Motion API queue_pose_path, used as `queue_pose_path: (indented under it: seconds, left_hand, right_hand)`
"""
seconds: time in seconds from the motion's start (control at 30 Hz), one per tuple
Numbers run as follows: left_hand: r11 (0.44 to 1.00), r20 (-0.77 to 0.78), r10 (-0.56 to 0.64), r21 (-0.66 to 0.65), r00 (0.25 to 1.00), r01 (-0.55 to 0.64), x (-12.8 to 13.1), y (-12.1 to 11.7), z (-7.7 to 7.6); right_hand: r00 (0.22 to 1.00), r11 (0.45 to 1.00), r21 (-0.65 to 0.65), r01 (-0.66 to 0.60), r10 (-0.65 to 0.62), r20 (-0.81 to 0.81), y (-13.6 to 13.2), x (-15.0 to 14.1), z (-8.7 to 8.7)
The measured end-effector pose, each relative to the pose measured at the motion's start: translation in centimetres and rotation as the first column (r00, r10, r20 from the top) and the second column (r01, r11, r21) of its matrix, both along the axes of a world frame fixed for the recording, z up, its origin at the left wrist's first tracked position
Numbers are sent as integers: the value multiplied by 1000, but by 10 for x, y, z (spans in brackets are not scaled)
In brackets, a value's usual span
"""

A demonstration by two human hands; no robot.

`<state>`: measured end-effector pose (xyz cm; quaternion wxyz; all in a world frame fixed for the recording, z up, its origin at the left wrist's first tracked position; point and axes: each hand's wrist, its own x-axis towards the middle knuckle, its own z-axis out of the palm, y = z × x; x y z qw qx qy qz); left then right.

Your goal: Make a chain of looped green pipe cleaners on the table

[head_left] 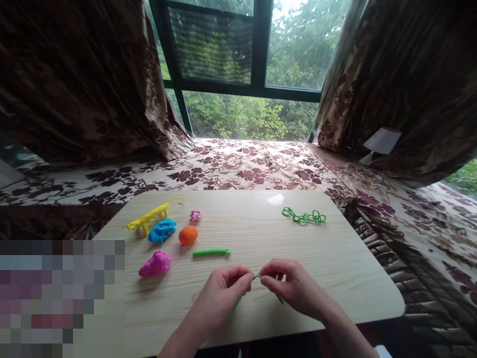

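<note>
My left hand (220,293) and my right hand (294,286) meet near the front of a light wooden table (335,268). Both pinch a thin green clay strand (257,276) that bends in an arc between the fingertips. The strand's ends trail down under each hand. A short green clay stick (211,252) lies just beyond my left hand. A green chain of linked clay rings (303,216) rests at the far right of the table.
At the table's left lie a yellow clay animal (152,218), a blue clay lump (162,230), an orange ball (188,235), a small pink piece (195,216) and a magenta lump (155,264). Floral fabric, curtains and a window lie beyond.
</note>
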<state>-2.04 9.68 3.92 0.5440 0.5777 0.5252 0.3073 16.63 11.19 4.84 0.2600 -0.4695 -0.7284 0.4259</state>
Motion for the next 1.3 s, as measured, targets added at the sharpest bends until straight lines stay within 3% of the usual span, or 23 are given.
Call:
queue_pose_path:
  seconds: [0.1,0.23,0.57,0.67,0.73,0.83,0.9,1.0,1.1,1.2,1.3]
  left_hand:
    - [999,44,-6,-33,999,7,-1,1,-2]
    - [999,48,-27,-28,998,28,1,2,2]
    - [1000,6,-19,14,1000,19,7,5,7]
    - [999,14,2,43,1000,-3,11,4,8]
    - [998,7,19,66,1000,-19,12,2,9]
    - [993,-66,43,115,997,-35,9,0,7]
    - [974,-182,81,222,980,-40,6,2,2]
    - [895,-402,228,446,887,-28,1,7,-9]
    - [834,-513,316,551,798,23,-2,11,-21]
    - [776,-471,359,631,806,23,-3,8,-26]
    - [713,-308,439,691,844,-119,0,0,-24]
  right_hand:
    - [999,993,-117,-13,7,-49,1,-2,-3]
    - [996,988,-153,-4,-9,-85,1,-4,-4]
    - [999,990,136,42,-39,-29,-4,-8,6]
    - [990,983,123,134,-126,-70,-4,-14,4]
    - [969,980,31,196,-189,-159,0,-17,-1]
    - [895,952,-154,266,-303,-327,9,-15,-11]
    - [812,911,-283,300,-400,-426,14,-9,-17]
    - [663,853,-445,273,-502,-555,16,-2,-22]
    - [529,815,-542,205,-558,-639,13,1,-23]
    - [451,787,-598,155,-594,-665,10,-1,-23]
    - [404,770,-624,136,-618,-674,7,-5,-23]
